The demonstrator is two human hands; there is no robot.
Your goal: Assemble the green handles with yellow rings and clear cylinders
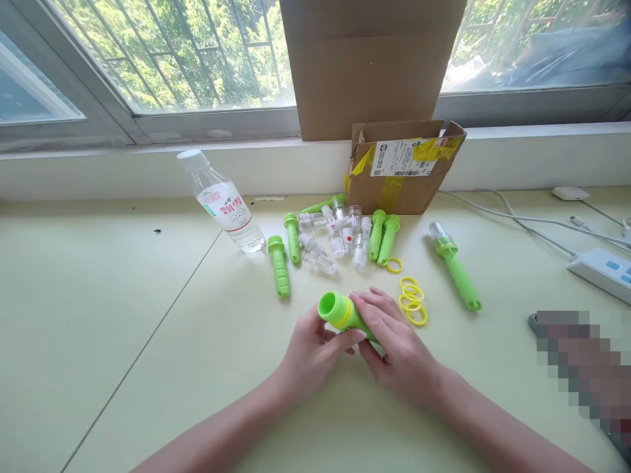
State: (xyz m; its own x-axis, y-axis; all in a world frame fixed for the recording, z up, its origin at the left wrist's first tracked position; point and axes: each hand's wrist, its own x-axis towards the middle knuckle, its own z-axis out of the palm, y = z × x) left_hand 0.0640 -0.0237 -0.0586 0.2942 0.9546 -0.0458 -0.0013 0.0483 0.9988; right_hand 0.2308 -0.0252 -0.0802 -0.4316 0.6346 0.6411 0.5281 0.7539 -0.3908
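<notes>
Here we are at the table (162, 394), and both hands are on 1 green tube (357, 320). It's held above the near part of the table, in front of the box (397, 190), and its open, threaded mouth tilts up and to the left. A yellow band (348, 313) sits around it, just below the threads.

The left hand (315, 348) is clamped on the tube from the left and below, thumb across the near side. The right hand (394, 338) is closed over it from the right, fingers bent together, fingertips right by the band. How hard either one presses, I cannot tell.

Just to the right of that right hand, 4 yellow rings (417, 322) overlap on the table, and 1 loose ring (394, 270) lies farther back, near the 2 green handles (388, 242) side by side. Over on the left, 2 more handles (280, 269) lie beside the clear caps (318, 257), which are bunched up in front of the box. The bottle (229, 213), white-capped, stands left of them.

And out to the right, well apart from the bunch, there's 1 capped handle (461, 276), its clear top pointing away. Beyond it come the cables (522, 219) and the power strip (604, 272).
</notes>
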